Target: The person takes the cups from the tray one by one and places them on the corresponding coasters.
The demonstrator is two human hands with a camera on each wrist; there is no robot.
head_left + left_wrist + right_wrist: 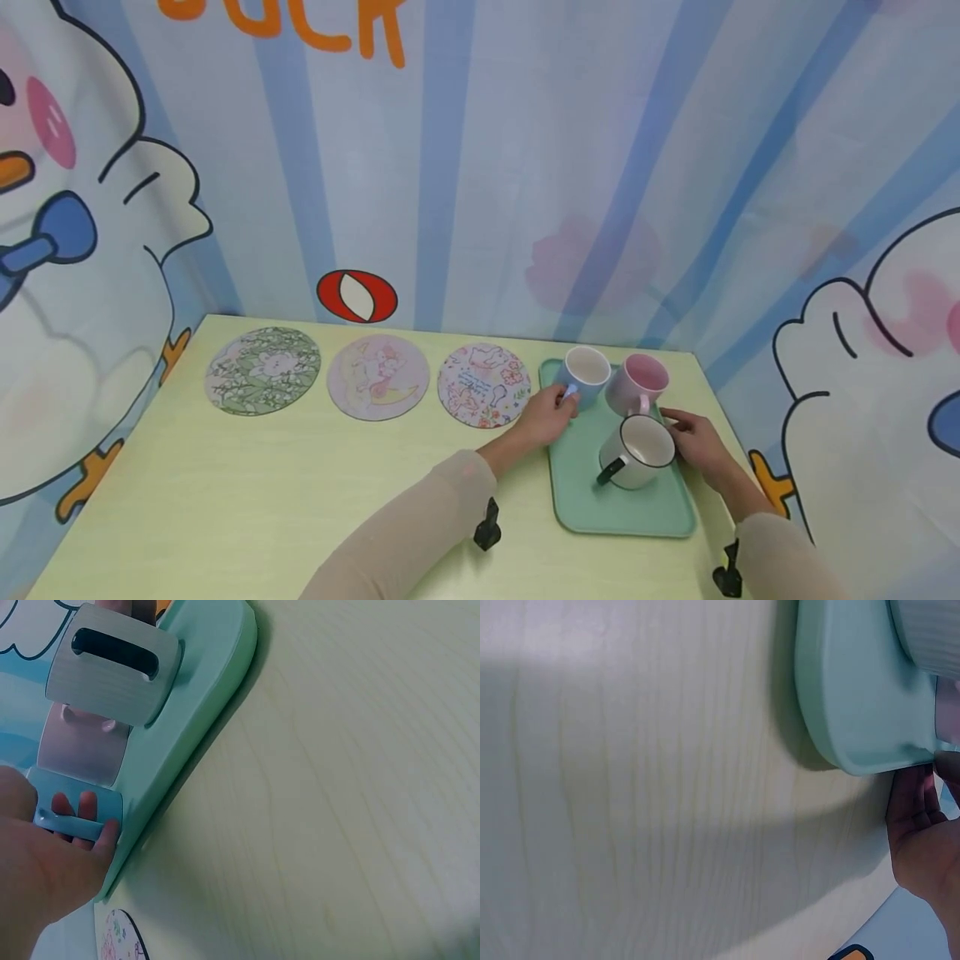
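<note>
My left hand [546, 418] holds a light blue mug [592, 387] by its handle, at the far left corner of a mint green tray [588, 508]. The left wrist view shows fingers passing through the blue handle [69, 823]. Beside that mug, on the tray, stands a pink mug [628, 395]. Nearer the front is a white mug [630, 473] with a black rim and a black handle, upright. At the tray's right side, my right hand [702, 447] grips the edge, its thumb over the rim and its fingers along the outside in the right wrist view.
Left of the tray, three round patterned mats lie in a row: a floral-print one [483, 385], a pink one with a moon [377, 377] and a green one [262, 372]. A striped cartoon curtain [480, 167] hangs behind the pale wooden table [420, 454].
</note>
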